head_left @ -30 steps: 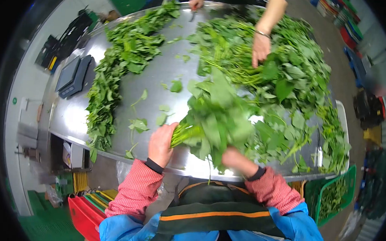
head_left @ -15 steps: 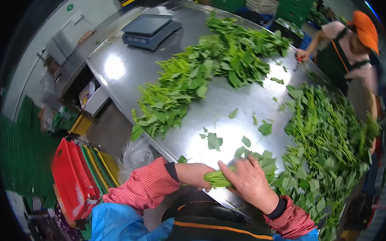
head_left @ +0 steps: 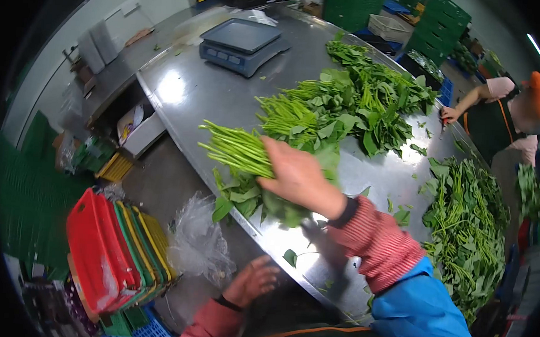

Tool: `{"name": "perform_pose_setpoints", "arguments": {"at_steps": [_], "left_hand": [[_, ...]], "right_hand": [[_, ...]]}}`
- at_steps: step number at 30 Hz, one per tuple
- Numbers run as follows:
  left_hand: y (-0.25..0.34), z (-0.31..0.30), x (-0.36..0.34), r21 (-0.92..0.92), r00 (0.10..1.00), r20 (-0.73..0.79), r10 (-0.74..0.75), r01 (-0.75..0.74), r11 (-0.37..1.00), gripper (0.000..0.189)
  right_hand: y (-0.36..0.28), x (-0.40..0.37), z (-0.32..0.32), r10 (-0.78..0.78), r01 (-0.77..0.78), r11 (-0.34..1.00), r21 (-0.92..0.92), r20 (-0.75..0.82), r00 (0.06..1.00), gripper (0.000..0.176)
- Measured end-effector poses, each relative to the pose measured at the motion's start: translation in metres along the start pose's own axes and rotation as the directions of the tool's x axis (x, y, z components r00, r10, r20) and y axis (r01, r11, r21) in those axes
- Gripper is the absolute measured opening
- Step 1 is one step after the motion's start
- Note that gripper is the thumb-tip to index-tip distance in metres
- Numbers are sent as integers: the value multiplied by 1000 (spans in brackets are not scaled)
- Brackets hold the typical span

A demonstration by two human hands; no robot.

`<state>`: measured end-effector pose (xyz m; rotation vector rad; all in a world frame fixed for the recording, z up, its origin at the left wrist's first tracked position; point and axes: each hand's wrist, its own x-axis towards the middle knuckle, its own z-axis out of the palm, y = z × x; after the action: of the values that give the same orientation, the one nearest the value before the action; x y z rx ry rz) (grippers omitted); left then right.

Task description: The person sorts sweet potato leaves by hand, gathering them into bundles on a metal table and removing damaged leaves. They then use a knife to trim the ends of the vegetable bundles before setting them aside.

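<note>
My right hand (head_left: 300, 173) is wrapped round a bunch of green stems (head_left: 237, 149), held over the near left part of the metal table (head_left: 184, 111), stem ends pointing left. Its leaves hang below and behind the hand. Beyond it, a row of leafy greens (head_left: 373, 104) runs across the table. Lower down, my left hand (head_left: 252, 282) hangs off the table's near edge, fingers apart and slightly curled, with nothing in it. A larger pile of greens (head_left: 467, 236) lies at the right.
A scale (head_left: 243, 43) stands at the back left. Red crates (head_left: 101, 251) and a clear plastic bag (head_left: 201, 238) are at lower left. At the right, a person in an orange cap (head_left: 537, 101) has a hand (head_left: 451, 113) at the table edge. Loose leaves (head_left: 402, 215) lie about.
My right hand has carried the bunch left and away from me, to the near end of the row. My left hand has let go of the stems and dropped back. The view has shifted.
</note>
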<state>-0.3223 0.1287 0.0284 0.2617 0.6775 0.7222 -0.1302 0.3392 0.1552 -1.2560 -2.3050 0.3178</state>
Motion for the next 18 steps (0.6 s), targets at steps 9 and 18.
{"name": "perform_pose_setpoints", "arguments": {"at_steps": [9,18], "left_hand": [[-37,42,29,247,999,45,-4,-7,969,44],[-49,50,121,803,876,112,469,-358,477,61]], "right_hand": [[31,21,115,209,-188,957,-221,75,975,77],[14,-172,-18,126,-114,992,54,-410,904,37]]}}
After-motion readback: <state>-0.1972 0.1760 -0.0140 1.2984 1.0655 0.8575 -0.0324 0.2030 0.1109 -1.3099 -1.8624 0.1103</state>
